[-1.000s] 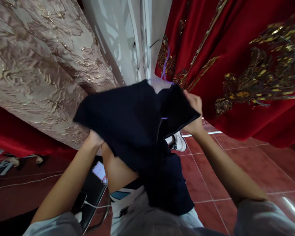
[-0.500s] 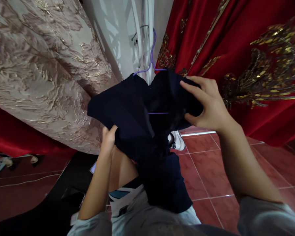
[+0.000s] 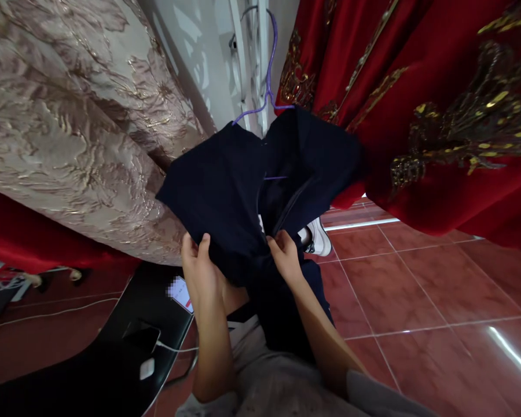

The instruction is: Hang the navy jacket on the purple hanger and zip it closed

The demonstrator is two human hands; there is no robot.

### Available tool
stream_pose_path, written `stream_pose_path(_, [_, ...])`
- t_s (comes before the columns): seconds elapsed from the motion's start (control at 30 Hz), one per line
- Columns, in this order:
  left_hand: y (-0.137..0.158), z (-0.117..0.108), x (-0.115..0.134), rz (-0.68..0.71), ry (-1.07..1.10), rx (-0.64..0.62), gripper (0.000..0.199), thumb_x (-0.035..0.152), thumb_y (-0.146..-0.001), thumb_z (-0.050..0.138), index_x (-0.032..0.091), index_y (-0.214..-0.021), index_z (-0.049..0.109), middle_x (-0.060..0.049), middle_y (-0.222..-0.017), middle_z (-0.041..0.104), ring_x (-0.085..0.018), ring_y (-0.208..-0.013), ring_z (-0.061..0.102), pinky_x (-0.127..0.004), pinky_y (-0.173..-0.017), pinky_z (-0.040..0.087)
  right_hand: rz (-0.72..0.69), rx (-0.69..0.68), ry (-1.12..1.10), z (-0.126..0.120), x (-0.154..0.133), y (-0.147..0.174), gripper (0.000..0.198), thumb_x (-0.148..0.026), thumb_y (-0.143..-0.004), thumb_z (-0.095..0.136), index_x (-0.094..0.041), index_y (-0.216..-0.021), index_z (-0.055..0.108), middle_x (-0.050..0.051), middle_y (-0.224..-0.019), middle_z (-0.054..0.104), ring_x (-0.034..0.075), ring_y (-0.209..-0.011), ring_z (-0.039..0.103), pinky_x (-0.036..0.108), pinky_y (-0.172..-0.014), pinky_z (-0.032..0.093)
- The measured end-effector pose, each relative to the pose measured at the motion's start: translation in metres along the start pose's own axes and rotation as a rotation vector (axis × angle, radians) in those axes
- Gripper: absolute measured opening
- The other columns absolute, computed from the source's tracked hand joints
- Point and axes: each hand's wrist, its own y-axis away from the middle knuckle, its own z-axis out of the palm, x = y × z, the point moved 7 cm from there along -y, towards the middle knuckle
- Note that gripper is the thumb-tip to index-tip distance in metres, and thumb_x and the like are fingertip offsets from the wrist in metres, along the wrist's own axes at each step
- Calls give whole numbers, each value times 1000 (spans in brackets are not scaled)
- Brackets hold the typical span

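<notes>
One dark garment [image 3: 217, 179] hangs, its opening's edge in the right grip [image 3: 286, 258].

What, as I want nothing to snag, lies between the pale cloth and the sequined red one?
The head view shows the navy garment on a purple hanger between them, with white bars behind the hanger.

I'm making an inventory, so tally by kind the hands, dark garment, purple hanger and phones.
Left hand plus right hand: 2
Dark garment: 1
Purple hanger: 1
Lit phone plus dark phone: 2
Total: 6
</notes>
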Motion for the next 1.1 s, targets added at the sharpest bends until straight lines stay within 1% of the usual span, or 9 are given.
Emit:
stream_pose_path(0.1, [10, -16, 7, 254, -122, 318, 41, 33, -98, 64, 29, -136, 51, -8, -145, 53, -24, -141, 51, -43, -123, 37, 39, -66, 18, -11, 3, 7, 42, -59, -91, 59, -21, -74, 52, 2, -69, 60, 15, -63, 54, 28, -62, 41])
stream_pose_path(0.13, [13, -11, 5, 275, -154, 303, 37, 31, -96, 65, 28, -132, 54, -8, -140, 56, -24, -137, 53, -42, -121, 40, 48, -92, 25, -14, 1, 8, 45, -59, -92, 59, -20, -70, 54, 3, -67, 61, 16, -63, 55, 29, -63, 41])
stream_pose_path(0.27, [27, 53, -20, 127, -110, -316, 13, 23, -92, 67, 25, -105, 64, -5, -107, 67, -22, -106, 66, -36, -101, 53, 40, -156, 38, -17, -17, 9, 51, -61, -89, 65, -19, -60, 56, 1, -57, 54, 13, -55, 47, 28, -56, 33])
stream_pose_path(0.33, [39, 77, -29, 65, -98, -504, 7, 23, -92, 66, 23, -98, 63, -5, -97, 67, -23, -98, 67, -36, -93, 54, 21, -175, 2, -14, -23, 13, 52, -61, -88, 67, -19, -60, 56, -1, -55, 51, 11, -52, 42, 28, -54, 29])
stream_pose_path(0.53, [43, 92, -33, 88, -31, -440, 16, 27, -98, 60, 21, -84, 56, -1, -76, 59, -18, -74, 59, -30, -72, 48, 26, -262, -111, -10, -37, 14, 44, -57, -90, 67, -16, -75, 66, -1, -58, 58, 9, -51, 46, 25, -53, 33])
stream_pose_path(0.73, [18, 98, -60, 138, -102, -302, 15, 28, -93, 62, 19, -82, 56, 0, -75, 57, -16, -73, 57, -28, -73, 47, -249, -112, -318, -28, -154, -32, 36, -49, -91, 71, -16, -76, 67, -4, -52, 52, 5, -45, 39, 21, -46, 27])
stream_pose_path(0.83, [4, 105, -62, 154, -121, -329, 15, 26, -92, 61, 18, -79, 56, 1, -71, 53, -14, -70, 55, -27, -71, 47, -357, -81, -315, -24, -199, -35, 37, -49, -94, 69, -18, -76, 65, -4, -52, 51, 5, -44, 39, 20, -44, 28])
stream_pose_path(0.97, [-7, 110, -13, 217, -96, -485, 6, 19, -87, 67, 17, -93, 66, -2, -83, 66, -15, -77, 65, -28, -79, 54, -409, -103, -261, -16, -208, -27, 36, -50, -96, 67, -18, -78, 65, -4, -54, 54, 5, -45, 44, 19, -45, 33])
stream_pose_path(1.1, [-26, 95, 88, 573, -14, -293, 34, 22, -101, 60, 22, -135, 59, -7, -108, 70, -17, -96, 69, -32, -91, 57, -460, -150, -213, -20, -216, -25, 39, -51, -96, 67, -18, -76, 63, -4, -55, 52, 5, -48, 47, 19, -47, 36])
